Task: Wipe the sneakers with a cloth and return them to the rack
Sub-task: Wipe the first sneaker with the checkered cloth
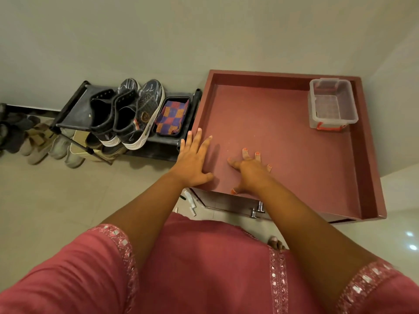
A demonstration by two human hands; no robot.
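Two black sneakers with white soles stand side by side on the top shelf of a black shoe rack against the wall. Right of them on the same shelf, a checked purple, red and orange cloth lies folded in a black tray. My left hand rests flat, fingers spread, on the left edge of a maroon cabinet top. My right hand lies flat on that top too, fingers apart. Both hands hold nothing.
A clear plastic box with a red latch sits at the far right corner of the cabinet top. Beige shoes and darker footwear line the floor under and left of the rack. Cabinet door handles show below my right wrist.
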